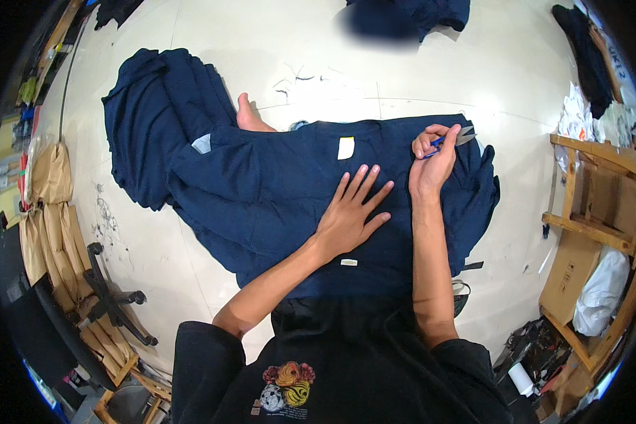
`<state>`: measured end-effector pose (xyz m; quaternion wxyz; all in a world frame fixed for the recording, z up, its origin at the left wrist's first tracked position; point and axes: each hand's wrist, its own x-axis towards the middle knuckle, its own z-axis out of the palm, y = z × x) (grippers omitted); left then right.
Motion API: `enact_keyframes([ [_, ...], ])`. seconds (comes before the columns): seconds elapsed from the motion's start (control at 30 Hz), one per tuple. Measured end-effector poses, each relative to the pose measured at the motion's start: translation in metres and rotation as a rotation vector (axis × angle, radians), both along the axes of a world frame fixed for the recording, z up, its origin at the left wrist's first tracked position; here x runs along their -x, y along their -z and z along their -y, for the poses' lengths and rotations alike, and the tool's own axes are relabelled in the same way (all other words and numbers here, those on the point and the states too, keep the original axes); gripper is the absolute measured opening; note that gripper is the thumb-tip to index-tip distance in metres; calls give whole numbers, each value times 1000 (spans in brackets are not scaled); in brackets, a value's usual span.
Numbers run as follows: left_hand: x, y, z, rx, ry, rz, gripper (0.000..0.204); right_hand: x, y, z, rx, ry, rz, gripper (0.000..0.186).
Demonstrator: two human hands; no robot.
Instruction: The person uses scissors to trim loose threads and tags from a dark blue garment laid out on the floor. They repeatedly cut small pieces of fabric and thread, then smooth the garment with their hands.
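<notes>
A dark navy garment (275,177) lies spread across the pale floor in front of me, with a white label (345,148) near its upper edge and a smaller one (348,262) lower down. More bunched navy fabric (148,120) lies at the left. My left hand (350,215) rests on the garment's middle with fingers spread. My right hand (434,159), near the top right corner, is closed around small blue-handled snips (465,138), blades pointing right. A bare foot (247,116) shows beyond the garment's upper edge.
A second navy pile (442,14) lies at the top, partly blurred. At the left are brown paper bundles (49,240) and a black chair base (106,290). At the right stand a wooden frame (558,219), cardboard (572,283), a white bag (601,290) and dark cloth (583,63).
</notes>
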<state>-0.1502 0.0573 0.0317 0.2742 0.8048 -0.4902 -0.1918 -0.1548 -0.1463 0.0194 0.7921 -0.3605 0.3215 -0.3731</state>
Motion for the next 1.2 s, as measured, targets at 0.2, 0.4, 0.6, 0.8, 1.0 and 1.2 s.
enact_keyframes([
  [0.2, -18, 8, -6, 90, -85, -405, 50, 6, 3, 21, -169, -130, 144, 50],
  [0.4, -44, 21, -15, 538, -406, -1227, 63, -16, -54, 51, -182, -173, 328, 38],
  [0.6, -57, 18, -17, 724, -506, -1632, 67, -30, -76, 49, 60, -516, 284, 39],
  [0.8, -58, 25, -20, 793, -511, -1733, 68, -12, -6, 66, -83, -628, 134, 36],
  [1.0, -43, 20, -13, 587, -533, -1124, 56, -16, -2, 56, -92, -545, 87, 31],
  [1.2, 53, -13, -19, 108, 313, -191, 80, -18, 0, 54, -125, -452, 80, 28],
])
